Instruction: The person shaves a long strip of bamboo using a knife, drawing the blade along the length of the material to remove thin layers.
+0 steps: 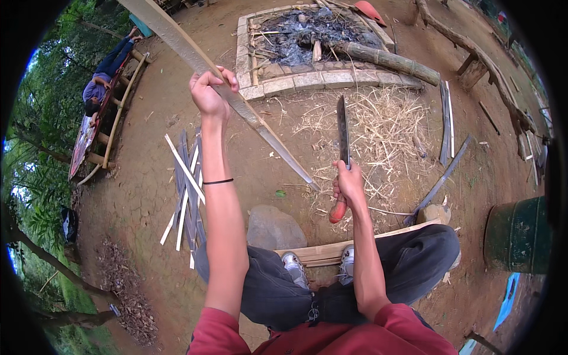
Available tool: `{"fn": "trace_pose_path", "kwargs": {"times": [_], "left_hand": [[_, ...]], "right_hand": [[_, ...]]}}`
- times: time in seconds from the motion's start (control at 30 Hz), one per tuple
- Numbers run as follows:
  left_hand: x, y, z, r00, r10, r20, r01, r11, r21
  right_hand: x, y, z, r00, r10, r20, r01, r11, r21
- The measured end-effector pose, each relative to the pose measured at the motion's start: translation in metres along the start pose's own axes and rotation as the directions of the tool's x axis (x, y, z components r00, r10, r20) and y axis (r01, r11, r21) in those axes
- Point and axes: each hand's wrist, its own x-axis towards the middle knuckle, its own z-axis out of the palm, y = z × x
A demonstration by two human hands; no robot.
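My left hand (211, 94) is raised and closed around a long split bamboo strip (257, 121). The strip slants from beyond the upper left edge down to a tip near the ground in the middle. To the right, my right hand (350, 182) grips a machete (342, 130) by its reddish-orange handle, the dark blade pointing up and away from me. Blade and strip are apart. Pale bamboo shavings (384, 118) lie spread on the ground beyond the machete. Beside my left forearm is a pile of dark and pale bamboo strips (187, 195).
Ahead, a brick-edged fire pit (296, 83) holds ash and a thick bamboo pole (390, 59). A grey stone (275, 228) and split bamboo lengths (319, 251) lie by my feet. A green barrel (518, 235) stands at right. A person (103, 87) lies on a bench at far left.
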Motion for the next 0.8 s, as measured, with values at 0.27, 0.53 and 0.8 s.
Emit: {"fn": "trace_pose_path", "kwargs": {"times": [0.27,0.53,0.8], "left_hand": [[-0.032,0.001,0.034,0.998,0.065,-0.024,-0.063,0.996,0.063],[-0.094,0.019,0.07,0.929,0.277,-0.245,-0.221,0.947,0.235],[-0.116,0.012,0.084,0.883,0.38,-0.274,-0.282,0.898,0.338]], "right_hand": [[-0.087,-0.022,0.066,0.922,-0.357,0.148,0.379,0.911,-0.165],[-0.074,0.05,0.072,0.979,-0.19,0.068,0.201,0.895,-0.398],[-0.108,0.015,0.055,0.942,-0.295,0.158,0.329,0.904,-0.274]]}}
